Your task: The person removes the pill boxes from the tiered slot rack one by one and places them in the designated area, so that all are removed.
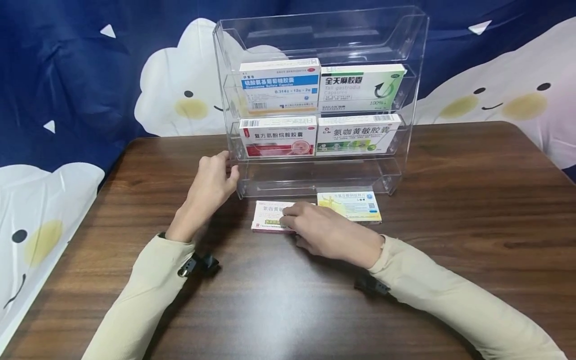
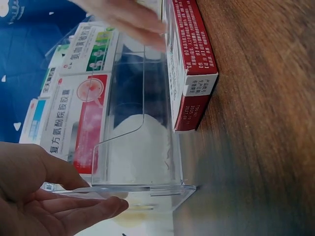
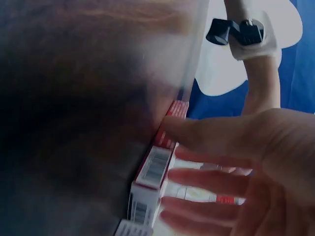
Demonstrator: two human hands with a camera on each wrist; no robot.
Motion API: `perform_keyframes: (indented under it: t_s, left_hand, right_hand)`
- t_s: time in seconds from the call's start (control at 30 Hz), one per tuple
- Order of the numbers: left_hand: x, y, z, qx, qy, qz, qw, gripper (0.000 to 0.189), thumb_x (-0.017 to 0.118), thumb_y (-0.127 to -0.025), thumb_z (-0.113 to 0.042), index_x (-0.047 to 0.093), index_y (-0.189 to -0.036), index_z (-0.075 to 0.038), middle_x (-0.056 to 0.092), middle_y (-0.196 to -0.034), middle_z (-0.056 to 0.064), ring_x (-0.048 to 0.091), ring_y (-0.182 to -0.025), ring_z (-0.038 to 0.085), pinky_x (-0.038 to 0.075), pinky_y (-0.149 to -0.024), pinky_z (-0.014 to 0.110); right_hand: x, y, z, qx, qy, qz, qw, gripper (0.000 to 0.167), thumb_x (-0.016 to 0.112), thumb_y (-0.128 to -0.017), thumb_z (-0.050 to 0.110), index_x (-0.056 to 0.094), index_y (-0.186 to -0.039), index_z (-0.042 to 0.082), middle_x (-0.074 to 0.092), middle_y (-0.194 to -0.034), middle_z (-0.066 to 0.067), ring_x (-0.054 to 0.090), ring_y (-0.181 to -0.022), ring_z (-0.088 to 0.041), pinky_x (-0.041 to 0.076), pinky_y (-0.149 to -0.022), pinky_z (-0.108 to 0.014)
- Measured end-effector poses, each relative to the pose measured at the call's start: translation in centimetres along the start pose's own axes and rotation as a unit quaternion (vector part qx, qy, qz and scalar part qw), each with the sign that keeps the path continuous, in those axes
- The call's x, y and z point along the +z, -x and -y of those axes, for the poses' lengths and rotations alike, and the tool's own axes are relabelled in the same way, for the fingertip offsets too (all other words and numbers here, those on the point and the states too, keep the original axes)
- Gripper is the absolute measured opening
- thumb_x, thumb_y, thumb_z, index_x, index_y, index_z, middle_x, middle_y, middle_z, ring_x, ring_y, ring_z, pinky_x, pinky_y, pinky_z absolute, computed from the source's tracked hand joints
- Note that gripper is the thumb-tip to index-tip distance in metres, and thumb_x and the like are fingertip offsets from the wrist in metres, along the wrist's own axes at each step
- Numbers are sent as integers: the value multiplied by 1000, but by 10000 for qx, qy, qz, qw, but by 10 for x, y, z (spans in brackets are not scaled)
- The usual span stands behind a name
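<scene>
At the left end of a clear acrylic display rack [image 1: 321,172], my left hand [image 1: 211,180] pinches the side wall between thumb and fingers. In the left wrist view the thumb is inside the wall's edge and the fingers outside. My right hand [image 1: 326,227] reaches over a white medicine box with red sides [image 1: 270,215], lying flat before the rack. Its fingers [image 3: 211,182] extend over the top face, while the thumb [image 3: 182,129] is at the red side. The hand covers the box's right part. A yellow and white medicine box [image 1: 353,206] lies beside it, partly behind the right hand.
Medicine boxes stand in the rack: a blue-striped box [image 1: 281,87] and a green-white box [image 1: 362,87] above, a red-white box [image 1: 279,137] and a green-banded box [image 1: 357,135] below. The wooden table [image 1: 472,225] meets a blue cloud-patterned curtain [image 1: 112,75] behind.
</scene>
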State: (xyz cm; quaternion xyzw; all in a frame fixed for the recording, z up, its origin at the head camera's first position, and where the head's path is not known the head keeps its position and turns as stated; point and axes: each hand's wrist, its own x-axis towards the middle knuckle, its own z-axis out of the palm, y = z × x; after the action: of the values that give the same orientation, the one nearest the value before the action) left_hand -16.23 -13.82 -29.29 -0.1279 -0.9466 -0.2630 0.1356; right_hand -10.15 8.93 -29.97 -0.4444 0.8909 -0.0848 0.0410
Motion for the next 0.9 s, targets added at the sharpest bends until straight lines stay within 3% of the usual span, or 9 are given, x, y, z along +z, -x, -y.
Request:
perform_keyframes:
  t_s: [0.1, 0.2, 0.43, 0.63, 0.9]
  left_hand:
    - [0, 1, 0, 48, -14, -36, 10000, 17, 53, -87, -1, 62, -92, 13, 66, -73, 25, 55, -65, 30, 48, -60, 41]
    - [1, 0, -1, 103, -56, -77, 9999, 16, 53, -87, -1, 61, -89, 13, 66, -74, 25, 57, -66, 31, 49, -61, 43]
    - [1, 3, -1, 3, -92, -97, 9999, 18, 52, -88, 0, 61, -94, 15, 68, -80, 27, 59, -70, 34, 50, -65, 44]
    - [2, 5, 1, 14, -119, -128, 9998, 18, 53, -88, -1, 61, -93, 14, 68, -80, 26, 59, -71, 36, 50, -66, 45]
    - [3, 3, 0, 76, -132, -130, 9998, 17, 53, -88, -2, 61, -91, 12, 67, -76, 25, 57, -69, 37, 48, -64, 45]
  right_hand:
    - [4, 0, 4, 182, 225, 186, 9994, 31, 71, -80, 0, 65, -109, 5, 62, -119, -13, 59, -101, -29, 54, -78, -41]
    - [6, 0, 5, 206, 361, 78, 9991, 30, 67, -82, -4, 65, -111, 5, 61, -123, -14, 60, -101, -30, 54, -75, -42]
    - [7, -2, -1, -23, 549, -160, 9984, 26, 63, -85, -4, 67, -109, 5, 64, -118, -14, 63, -94, -30, 55, -70, -42]
    - [7, -2, -11, -213, 358, -264, 9988, 20, 62, -88, -1, 68, -104, 8, 66, -111, -11, 66, -92, -29, 55, -72, -42]
    - [7, -1, -19, -93, 282, -204, 9993, 28, 63, -86, -4, 70, -110, 9, 65, -120, -13, 65, -100, -31, 54, -77, -44]
